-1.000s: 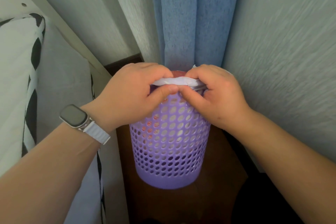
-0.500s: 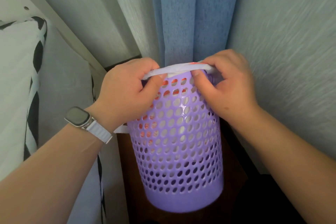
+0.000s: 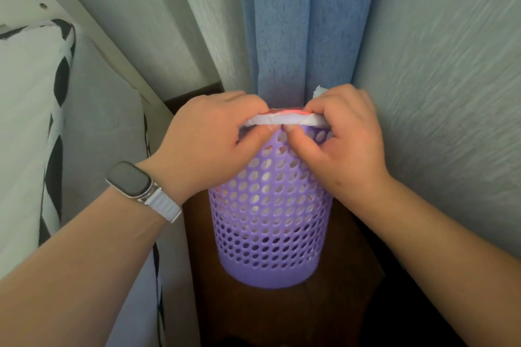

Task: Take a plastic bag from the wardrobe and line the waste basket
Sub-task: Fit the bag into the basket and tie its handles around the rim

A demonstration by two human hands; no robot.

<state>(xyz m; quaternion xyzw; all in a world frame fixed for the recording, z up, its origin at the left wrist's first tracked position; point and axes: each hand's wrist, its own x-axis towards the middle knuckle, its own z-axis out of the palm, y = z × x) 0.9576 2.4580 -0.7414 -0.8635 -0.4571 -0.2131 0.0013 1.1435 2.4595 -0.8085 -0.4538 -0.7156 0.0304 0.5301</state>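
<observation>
A purple perforated waste basket (image 3: pixel 270 222) stands on a dark wooden floor in a corner. A white plastic bag (image 3: pixel 282 120) with some red on it is folded over the basket's near rim; more of it shows through the holes. My left hand (image 3: pixel 208 144) pinches the bag's edge at the rim on the left. My right hand (image 3: pixel 346 135) pinches it on the right, thumbs nearly touching at the middle. A scrap of bag sticks up behind my right hand. The inside of the basket is hidden.
A blue curtain (image 3: pixel 304 22) hangs right behind the basket. A textured pale wall (image 3: pixel 451 79) is close on the right. A white cushion with black pattern (image 3: pixel 31 121) and a white panel fill the left. Dark floor (image 3: pixel 282 315) shows in front of the basket.
The basket, tipped toward me and closer half a second ago, has moved back and stands lower. Both hands came together again at the middle of the near rim.
</observation>
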